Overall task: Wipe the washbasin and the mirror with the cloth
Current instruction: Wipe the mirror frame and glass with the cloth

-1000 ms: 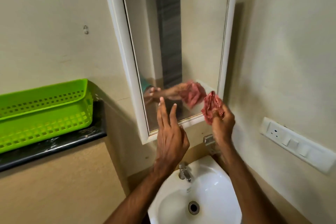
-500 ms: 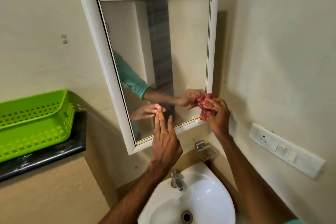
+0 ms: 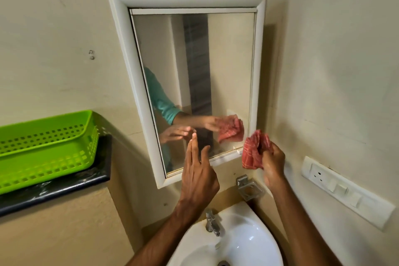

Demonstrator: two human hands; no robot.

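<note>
While my right hand (image 3: 272,162) bunched the red cloth (image 3: 253,151) just off the mirror's (image 3: 194,75) lower right corner, clear of the glass, my left hand (image 3: 197,176) was empty, fingers stretched flat toward the lower glass. Below both sat the white washbasin (image 3: 248,242) with its tap (image 3: 212,223).

Soft, even, fairly dim light fills the room, with no hard glare. The mirror (image 3: 194,84) casts a shadow on the wall to its right. Small highlights shine on the washbasin (image 3: 254,242). The wide lens bows straight edges near the borders. The reflected hands look slightly smeared.
</note>
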